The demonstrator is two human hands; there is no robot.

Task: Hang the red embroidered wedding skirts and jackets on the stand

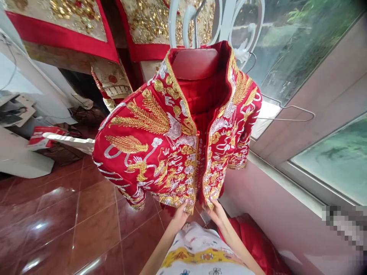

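A red jacket [160,152] thick with gold and silver embroidery hangs open-fronted on a hanger [195,63] in front of me. My left hand [180,215] pinches the bottom hem of the jacket's left front panel. My right hand [215,212] grips the bottom hem of the right front panel. Both hands reach up from below, and their fingers are partly tucked behind the fabric.
More red and gold embroidered garments [71,23] hang behind. A window [329,160] and its ledge run along the right, with a bare wire hanger [289,112] there. Red fabric [258,240] lies low right. The red tiled floor [57,221] spreads left, with white furniture [20,156] on it.
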